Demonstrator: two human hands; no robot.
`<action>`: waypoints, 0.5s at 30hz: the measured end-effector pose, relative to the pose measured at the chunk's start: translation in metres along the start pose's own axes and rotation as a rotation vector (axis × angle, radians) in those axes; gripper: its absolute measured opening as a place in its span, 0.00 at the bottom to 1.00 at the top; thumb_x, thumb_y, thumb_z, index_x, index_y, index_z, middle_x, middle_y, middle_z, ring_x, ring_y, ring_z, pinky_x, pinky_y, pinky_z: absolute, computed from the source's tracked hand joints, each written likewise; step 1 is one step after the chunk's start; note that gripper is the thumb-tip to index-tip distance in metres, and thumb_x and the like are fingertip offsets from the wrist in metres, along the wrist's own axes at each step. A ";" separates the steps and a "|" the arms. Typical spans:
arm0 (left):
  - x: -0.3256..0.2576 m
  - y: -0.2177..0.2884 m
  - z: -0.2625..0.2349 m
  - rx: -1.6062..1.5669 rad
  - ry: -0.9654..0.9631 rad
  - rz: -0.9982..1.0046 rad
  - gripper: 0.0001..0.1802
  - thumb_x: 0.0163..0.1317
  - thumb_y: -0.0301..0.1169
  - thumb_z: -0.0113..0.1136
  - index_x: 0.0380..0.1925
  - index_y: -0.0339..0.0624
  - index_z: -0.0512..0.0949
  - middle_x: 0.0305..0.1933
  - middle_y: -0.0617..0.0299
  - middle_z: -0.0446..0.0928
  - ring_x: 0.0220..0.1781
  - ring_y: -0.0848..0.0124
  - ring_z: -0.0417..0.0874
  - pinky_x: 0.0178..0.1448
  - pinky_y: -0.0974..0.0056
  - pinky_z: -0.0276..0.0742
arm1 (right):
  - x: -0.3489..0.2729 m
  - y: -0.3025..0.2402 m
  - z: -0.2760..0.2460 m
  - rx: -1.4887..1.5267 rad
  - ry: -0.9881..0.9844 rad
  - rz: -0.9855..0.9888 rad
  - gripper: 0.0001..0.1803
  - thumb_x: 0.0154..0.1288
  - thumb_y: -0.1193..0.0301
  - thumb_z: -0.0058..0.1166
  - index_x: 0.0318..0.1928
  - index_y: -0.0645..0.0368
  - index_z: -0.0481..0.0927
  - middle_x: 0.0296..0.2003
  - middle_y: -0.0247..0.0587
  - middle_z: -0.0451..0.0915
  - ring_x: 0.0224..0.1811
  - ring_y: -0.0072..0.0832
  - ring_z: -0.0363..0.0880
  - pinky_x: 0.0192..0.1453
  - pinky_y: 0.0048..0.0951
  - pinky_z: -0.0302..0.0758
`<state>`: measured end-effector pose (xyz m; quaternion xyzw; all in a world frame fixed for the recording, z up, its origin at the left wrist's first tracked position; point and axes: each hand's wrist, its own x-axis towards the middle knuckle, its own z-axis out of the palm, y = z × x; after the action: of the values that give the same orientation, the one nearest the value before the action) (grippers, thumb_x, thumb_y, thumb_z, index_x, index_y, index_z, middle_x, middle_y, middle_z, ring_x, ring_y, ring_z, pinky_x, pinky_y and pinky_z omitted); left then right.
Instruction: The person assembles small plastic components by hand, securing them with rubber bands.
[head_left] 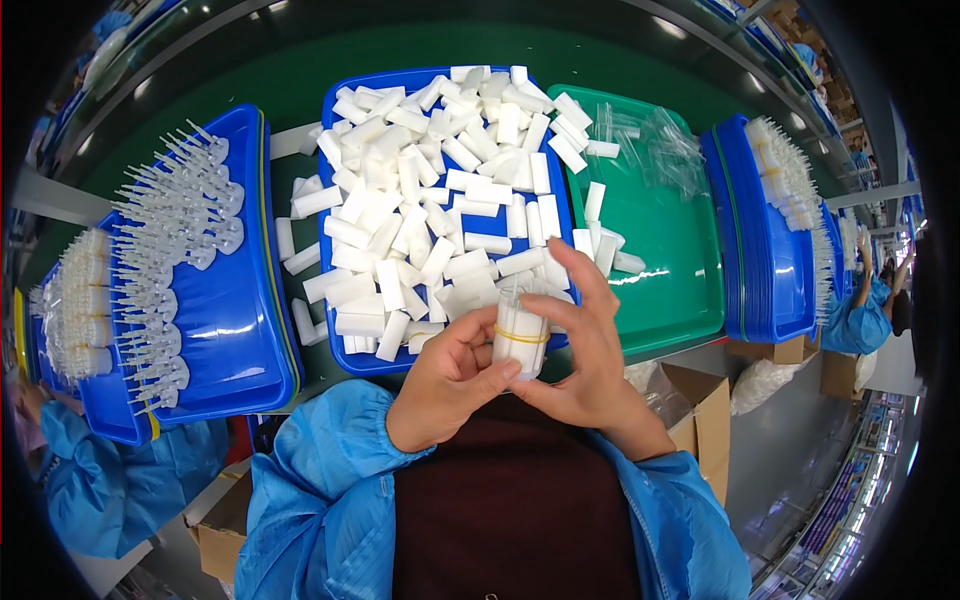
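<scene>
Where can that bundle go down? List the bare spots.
Green tray: its near half is bare, with white blocks along its left edge and clear bags at the far end. The left blue tray has open floor right of its clear sticks. The middle blue tray is heaped full. Both hands hold the bundle.

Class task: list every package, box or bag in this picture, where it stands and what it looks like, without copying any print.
Cardboard box: lower right beside the person, brown, open flaps.
Second cardboard box: lower left, brown, partly hidden.
Clear plastic bags: loose heap in the green tray, transparent.
White bag: right, under the table edge, crumpled.
</scene>
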<state>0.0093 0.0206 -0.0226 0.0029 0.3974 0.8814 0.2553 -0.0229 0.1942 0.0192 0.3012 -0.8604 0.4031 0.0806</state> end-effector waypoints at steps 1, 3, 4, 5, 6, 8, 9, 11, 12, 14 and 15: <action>0.000 0.000 -0.001 0.015 -0.001 0.007 0.30 0.64 0.25 0.55 0.64 0.31 0.57 0.60 0.49 0.68 0.60 0.60 0.74 0.63 0.58 0.71 | -0.001 0.000 0.000 0.000 0.001 0.001 0.37 0.37 0.69 0.73 0.54 0.53 0.73 0.67 0.57 0.56 0.68 0.50 0.57 0.65 0.43 0.52; 0.000 -0.001 -0.001 0.031 -0.002 0.013 0.30 0.63 0.24 0.55 0.64 0.31 0.57 0.60 0.49 0.68 0.60 0.61 0.74 0.64 0.57 0.71 | -0.002 0.001 0.002 0.016 -0.002 0.007 0.37 0.38 0.68 0.72 0.54 0.54 0.73 0.67 0.58 0.56 0.68 0.50 0.57 0.66 0.43 0.52; 0.001 0.000 0.000 0.014 -0.012 0.015 0.30 0.64 0.25 0.54 0.64 0.32 0.57 0.60 0.49 0.68 0.60 0.59 0.74 0.64 0.56 0.71 | -0.004 0.003 0.004 0.016 -0.001 0.008 0.37 0.38 0.68 0.72 0.54 0.54 0.73 0.67 0.58 0.56 0.68 0.50 0.57 0.66 0.43 0.52; 0.001 0.000 0.001 -0.003 -0.022 0.018 0.30 0.65 0.27 0.53 0.65 0.33 0.56 0.61 0.48 0.67 0.61 0.57 0.74 0.64 0.54 0.71 | -0.006 0.005 0.005 0.098 0.027 0.065 0.37 0.39 0.67 0.73 0.55 0.54 0.72 0.68 0.58 0.55 0.68 0.50 0.57 0.66 0.43 0.52; 0.002 0.001 0.002 -0.003 -0.023 0.018 0.30 0.65 0.27 0.53 0.65 0.33 0.56 0.61 0.48 0.67 0.61 0.57 0.74 0.64 0.54 0.71 | -0.008 0.007 0.007 0.179 0.056 0.123 0.38 0.40 0.66 0.73 0.56 0.54 0.72 0.68 0.58 0.55 0.68 0.49 0.56 0.66 0.43 0.53; 0.004 0.002 0.006 -0.506 -0.096 -0.083 0.30 0.68 0.30 0.49 0.66 0.35 0.53 0.63 0.46 0.65 0.62 0.52 0.72 0.65 0.51 0.69 | -0.008 0.014 0.007 0.195 0.083 0.089 0.39 0.40 0.65 0.73 0.57 0.54 0.71 0.68 0.58 0.55 0.68 0.49 0.56 0.66 0.42 0.52; 0.004 0.002 0.006 -0.506 -0.097 -0.083 0.30 0.68 0.30 0.49 0.66 0.35 0.53 0.63 0.46 0.65 0.62 0.52 0.72 0.65 0.51 0.69 | -0.008 0.016 0.007 0.209 0.110 0.056 0.40 0.40 0.64 0.73 0.58 0.54 0.71 0.68 0.58 0.54 0.68 0.49 0.56 0.67 0.42 0.52; 0.004 0.002 0.005 -0.391 -0.122 -0.052 0.29 0.71 0.32 0.44 0.68 0.38 0.50 0.65 0.46 0.63 0.64 0.49 0.70 0.66 0.50 0.68 | -0.007 0.015 0.006 0.181 0.096 0.053 0.41 0.40 0.64 0.73 0.58 0.54 0.70 0.68 0.59 0.54 0.69 0.49 0.56 0.67 0.42 0.52; 0.004 0.001 0.005 -0.391 -0.121 -0.051 0.29 0.71 0.32 0.44 0.68 0.38 0.50 0.65 0.46 0.63 0.64 0.49 0.70 0.66 0.50 0.68 | -0.006 0.014 0.005 0.152 0.082 0.050 0.42 0.40 0.63 0.74 0.59 0.54 0.70 0.68 0.60 0.53 0.69 0.48 0.55 0.66 0.42 0.51; 0.003 -0.002 0.005 -0.265 -0.078 0.008 0.28 0.71 0.30 0.44 0.68 0.40 0.51 0.66 0.47 0.62 0.65 0.49 0.69 0.66 0.51 0.68 | -0.007 0.011 0.005 0.131 0.089 0.052 0.42 0.39 0.63 0.74 0.59 0.54 0.71 0.68 0.60 0.53 0.69 0.48 0.55 0.66 0.42 0.50; 0.003 -0.003 0.004 -0.265 -0.080 0.008 0.28 0.71 0.30 0.44 0.68 0.40 0.51 0.66 0.47 0.62 0.65 0.49 0.69 0.66 0.51 0.68 | -0.007 0.010 0.004 0.111 0.096 0.053 0.41 0.39 0.63 0.74 0.58 0.54 0.72 0.68 0.60 0.53 0.69 0.48 0.55 0.66 0.42 0.50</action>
<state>0.0091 0.0266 -0.0227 0.0056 0.2670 0.9263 0.2656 -0.0226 0.1986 0.0075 0.2627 -0.8395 0.4662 0.0940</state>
